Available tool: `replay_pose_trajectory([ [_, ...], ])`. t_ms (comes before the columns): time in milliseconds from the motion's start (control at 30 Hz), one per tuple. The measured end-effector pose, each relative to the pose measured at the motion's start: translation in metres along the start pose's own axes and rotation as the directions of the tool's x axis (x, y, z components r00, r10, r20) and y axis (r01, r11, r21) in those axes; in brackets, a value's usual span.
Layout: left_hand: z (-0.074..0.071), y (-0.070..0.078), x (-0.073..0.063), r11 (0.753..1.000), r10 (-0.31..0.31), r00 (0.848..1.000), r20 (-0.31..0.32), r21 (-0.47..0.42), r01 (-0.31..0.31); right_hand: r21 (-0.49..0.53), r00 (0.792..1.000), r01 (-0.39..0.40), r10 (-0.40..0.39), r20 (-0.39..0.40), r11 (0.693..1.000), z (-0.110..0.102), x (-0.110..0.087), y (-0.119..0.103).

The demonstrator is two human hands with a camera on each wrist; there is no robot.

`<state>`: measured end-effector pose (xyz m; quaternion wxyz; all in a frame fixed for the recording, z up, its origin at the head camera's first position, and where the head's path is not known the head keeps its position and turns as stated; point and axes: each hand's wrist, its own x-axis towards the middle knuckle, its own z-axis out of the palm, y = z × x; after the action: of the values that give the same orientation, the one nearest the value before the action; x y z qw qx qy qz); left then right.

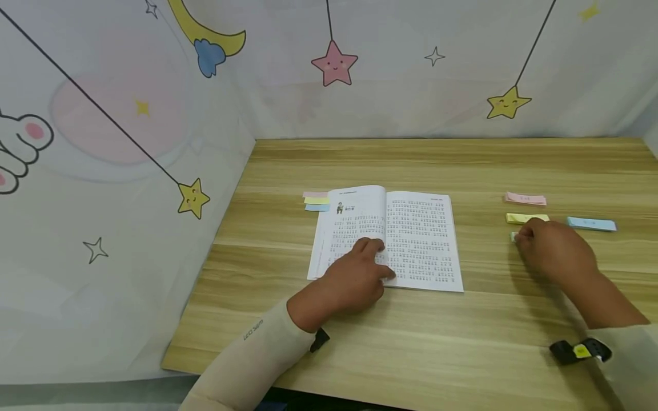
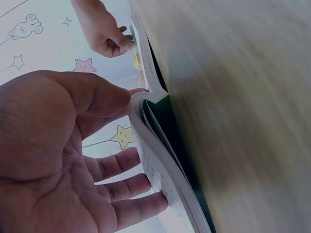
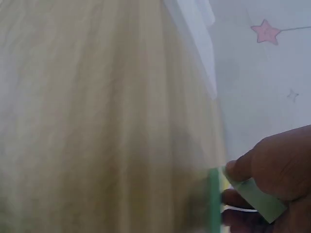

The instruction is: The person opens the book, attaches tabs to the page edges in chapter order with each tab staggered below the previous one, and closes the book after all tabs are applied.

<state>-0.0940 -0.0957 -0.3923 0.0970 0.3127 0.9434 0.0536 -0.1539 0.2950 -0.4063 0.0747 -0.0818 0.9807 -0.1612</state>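
An open book (image 1: 418, 240) with printed pages lies on the table. My left hand (image 1: 354, 277) rests across its inner fold, straight fingers touching the pages. The left wrist view shows that hand (image 2: 63, 160) with its thumb at the bottom edge of the book (image 2: 160, 145). To the right, my right hand (image 1: 557, 251) pinches a small green sticky note (image 3: 262, 201). Beside the fingers stands a green sticky-note pad (image 3: 214, 200), mostly hidden by the hand in the head view. Pink, yellow and blue sticky tabs (image 1: 316, 201) stick out from the book's left edge.
Near the right hand lie a pink pad (image 1: 525, 198), a yellow pad (image 1: 526, 218) and a blue pad (image 1: 591, 224). The wooden table (image 1: 411, 165) meets a white curtain (image 1: 390, 103) printed with stars at the back and left.
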Motion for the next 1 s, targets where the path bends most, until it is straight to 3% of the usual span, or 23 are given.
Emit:
replay_pose_trajectory([
  [100,0.0,0.0,0.0,1.0,0.001,1.0,-0.003,0.002,-0.001,-0.005,0.997,-0.032,0.033,0.073,0.999,-0.008,-0.002,-0.007],
  [233,0.0,-0.001,0.0,1.0,-0.001,1.0,0.0,0.001,0.001,0.052,0.998,-0.032,0.03,0.049,0.998,-0.009,0.001,-0.025],
  [400,0.0,-0.001,0.0,1.0,-0.004,1.0,0.003,0.003,0.004,0.191,0.998,0.059,-0.054,-0.028,0.98,0.005,0.024,-0.05],
  [567,0.002,-0.001,0.0,1.0,0.0,1.0,-0.005,0.003,0.0,0.291,0.996,0.071,-0.082,0.026,0.954,0.022,0.05,-0.06],
  [1000,0.002,0.0,0.001,1.0,0.005,1.0,-0.021,0.013,-0.005,0.303,0.994,0.032,-0.062,0.091,0.952,0.031,0.076,-0.065],
])
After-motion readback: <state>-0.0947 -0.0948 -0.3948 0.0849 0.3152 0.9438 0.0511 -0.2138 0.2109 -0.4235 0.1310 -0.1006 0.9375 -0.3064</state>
